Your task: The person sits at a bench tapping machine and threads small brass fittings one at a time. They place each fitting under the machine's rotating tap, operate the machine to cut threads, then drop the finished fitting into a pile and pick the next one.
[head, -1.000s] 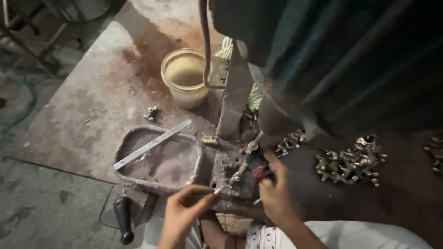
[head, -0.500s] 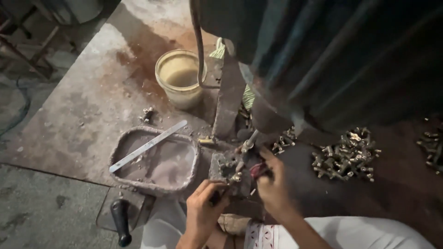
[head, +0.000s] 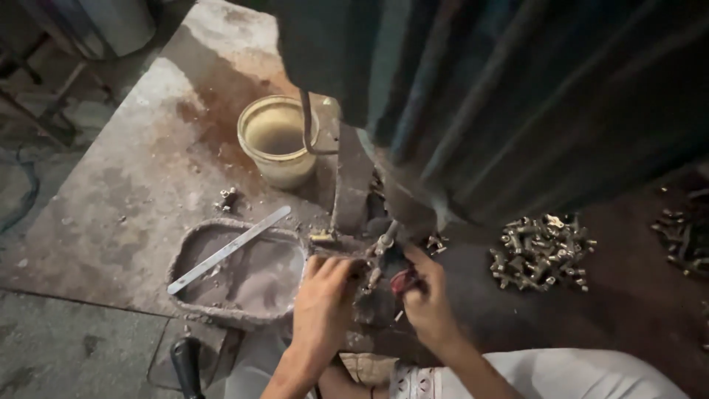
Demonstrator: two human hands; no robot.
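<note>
My left hand [head: 321,303] rests with curled fingers on the dark metal fixture [head: 373,303] under the big machine, touching a small brass part there; what it grips is hidden. My right hand [head: 427,295] pinches a small red-handled tool [head: 403,281] beside the fixture, just below the machine's slim spindle [head: 385,238]. A small brass fitting [head: 322,237] lies at the fixture's left edge.
A dented metal tray [head: 193,255] with a flat steel strip [head: 229,249] sits left of my hands. A yellowish bucket [head: 278,140] stands behind it. A heap of brass fittings [head: 543,251] lies to the right, more at the far right [head: 683,236]. A black handle [head: 186,363] pokes up below the tray.
My left hand has moved up from below the tray's corner onto the fixture, closing in beside my right hand. The right hand has stayed at the fixture.
</note>
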